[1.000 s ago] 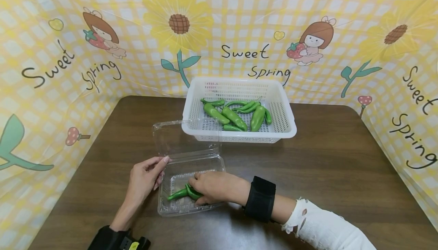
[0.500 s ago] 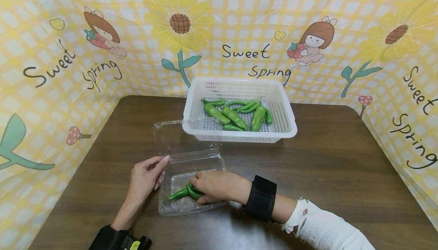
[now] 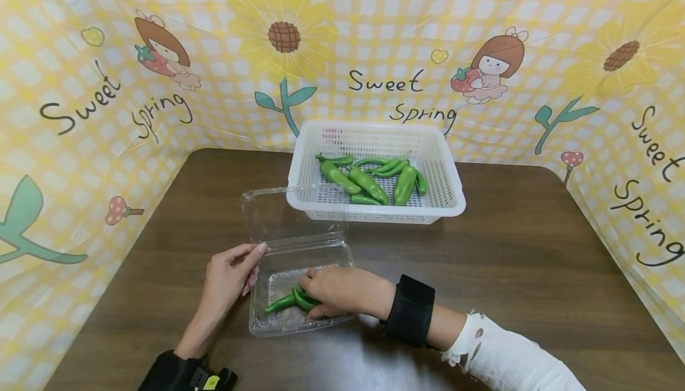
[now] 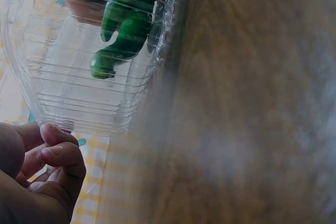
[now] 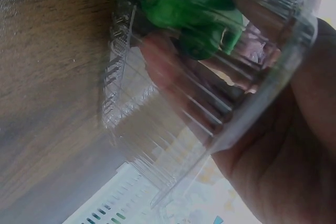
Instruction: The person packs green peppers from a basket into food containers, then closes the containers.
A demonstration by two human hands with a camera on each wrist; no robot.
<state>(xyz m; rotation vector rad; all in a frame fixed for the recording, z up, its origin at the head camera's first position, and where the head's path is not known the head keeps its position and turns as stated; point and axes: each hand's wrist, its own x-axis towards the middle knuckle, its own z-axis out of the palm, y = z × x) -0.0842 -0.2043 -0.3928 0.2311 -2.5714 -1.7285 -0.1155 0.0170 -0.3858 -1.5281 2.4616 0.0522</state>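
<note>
My right hand (image 3: 334, 291) grips green peppers (image 3: 291, 302) inside the clear clamshell box (image 3: 278, 325) near the brown table's (image 3: 508, 260) front edge. My left hand (image 3: 227, 281), fingers relaxed, touches the box's left rim. A yellow sunflower backdrop (image 3: 80, 112) walls the table's back and sides.

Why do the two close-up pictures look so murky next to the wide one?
Head view: evenly lit and sharp, though the wide lens bows the backdrop. Left wrist view: the brown table is a soft blur; only the clear plastic box and the green peppers are fairly crisp. Right wrist view: the right hand looms dark and unfocused, and the box's ribbed wall smears the peppers.
</note>
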